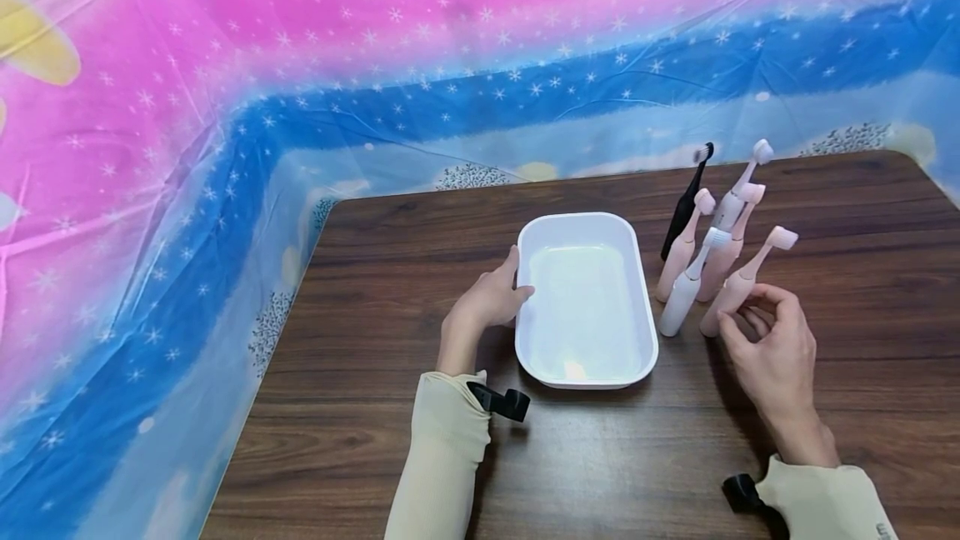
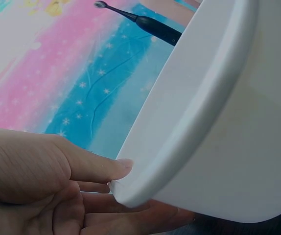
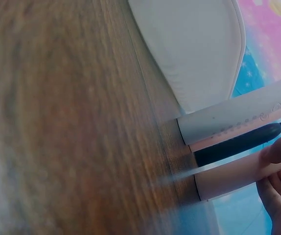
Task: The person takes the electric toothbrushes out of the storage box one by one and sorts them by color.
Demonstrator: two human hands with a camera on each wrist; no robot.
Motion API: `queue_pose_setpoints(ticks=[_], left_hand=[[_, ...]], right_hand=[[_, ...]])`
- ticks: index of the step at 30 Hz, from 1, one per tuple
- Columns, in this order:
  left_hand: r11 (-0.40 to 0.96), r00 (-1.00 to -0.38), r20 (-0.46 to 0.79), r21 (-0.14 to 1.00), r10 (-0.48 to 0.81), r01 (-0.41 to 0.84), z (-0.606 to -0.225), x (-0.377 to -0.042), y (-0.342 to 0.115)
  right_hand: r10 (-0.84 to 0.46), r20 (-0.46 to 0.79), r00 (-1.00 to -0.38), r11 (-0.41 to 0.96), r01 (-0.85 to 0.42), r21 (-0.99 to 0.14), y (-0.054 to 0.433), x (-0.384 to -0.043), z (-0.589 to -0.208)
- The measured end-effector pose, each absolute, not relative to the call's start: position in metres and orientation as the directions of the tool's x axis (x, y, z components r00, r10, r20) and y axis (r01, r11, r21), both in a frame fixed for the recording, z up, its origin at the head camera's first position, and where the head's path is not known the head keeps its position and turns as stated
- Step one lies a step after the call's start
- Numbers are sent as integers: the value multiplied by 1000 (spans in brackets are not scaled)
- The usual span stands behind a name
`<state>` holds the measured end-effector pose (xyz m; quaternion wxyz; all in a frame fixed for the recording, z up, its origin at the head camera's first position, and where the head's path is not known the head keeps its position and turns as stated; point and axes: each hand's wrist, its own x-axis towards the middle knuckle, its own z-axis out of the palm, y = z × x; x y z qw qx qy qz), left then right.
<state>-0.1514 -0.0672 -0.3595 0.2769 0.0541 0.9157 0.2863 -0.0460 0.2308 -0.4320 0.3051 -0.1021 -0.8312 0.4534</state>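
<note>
My left hand (image 1: 486,300) grips the left rim of a white rectangular tray (image 1: 587,315) on the table. In the left wrist view, its thumb lies over the rim (image 2: 189,127) and the other fingers are beneath. My right hand (image 1: 780,357) pinches the lower body of a pink electric toothbrush (image 1: 723,307), which stands upright at the right front of a group. Beside it stand a white toothbrush (image 1: 681,302), two more pink toothbrushes (image 1: 677,261), a pale grey one (image 1: 727,211) and a black one (image 1: 682,219). In the right wrist view, thumb and fingers press the pink handle (image 3: 228,177).
The toothbrushes stand close together just right of the tray, partly overlapping in the head view. Under everything is a dark wood-grain table (image 1: 360,315). A pink and blue snowflake-patterned cloth (image 1: 450,65) hangs behind and along the left edge.
</note>
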Motion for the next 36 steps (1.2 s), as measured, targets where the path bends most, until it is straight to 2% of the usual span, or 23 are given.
queue_pose_setpoints(ticks=[10, 20, 25, 32, 36], left_hand=[[824, -841, -476, 562, 257, -66, -358, -150, -67], [831, -844, -480, 551, 240, -77, -358, -150, -66], [832, -844, -481, 549, 235, -81, -359, -150, -66], [835, -848, -477, 545, 232, -78, -359, -150, -65], [833, -852, -470, 548, 230, -77, -359, -149, -65]], right_hand=[[419, 412, -809, 605, -89, -791, 232, -44, -429], [442, 486, -754, 610, -145, -779, 231, -41, -417], [498, 569, -655, 584, -231, -778, 230, -39, -410], [612, 661, -435, 499, -436, -749, 212, -29, -378], [605, 697, -385, 479, -524, -704, 201, -29, -366]])
